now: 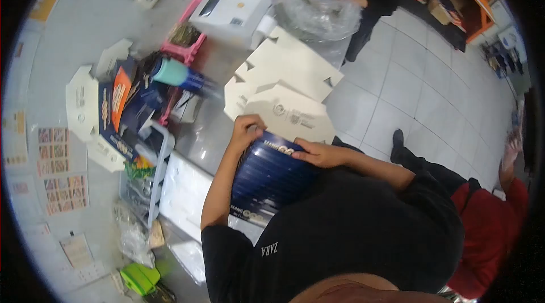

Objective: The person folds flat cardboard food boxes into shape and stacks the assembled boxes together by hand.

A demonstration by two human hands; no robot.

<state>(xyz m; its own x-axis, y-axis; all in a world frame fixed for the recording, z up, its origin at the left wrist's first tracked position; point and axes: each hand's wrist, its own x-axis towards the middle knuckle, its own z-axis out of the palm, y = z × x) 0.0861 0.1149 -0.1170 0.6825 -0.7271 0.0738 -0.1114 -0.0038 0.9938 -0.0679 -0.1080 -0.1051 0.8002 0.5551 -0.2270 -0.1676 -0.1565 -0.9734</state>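
A dark blue printed cardboard box blank (275, 181) with a cream flap (292, 111) is held against the front of my body. My left hand (248, 128) is closed over its upper left edge, with the fingers bent at the fold. On the right side of the same fold, my right hand (319, 154) grips the board, thumb on the blue face. Its other fingers are partly hidden. Just beyond lies another cream cardboard blank (284, 67) with notched edges, partly covered by the flap.
On the table stand a white label printer (231, 13), a clear plastic bag (315, 11) and a teal-capped dark bottle (179, 73). More box blanks (85, 101) and a grey bin (162, 172) are at left. One person stands beyond the table; another, in red (488, 229), is at right.
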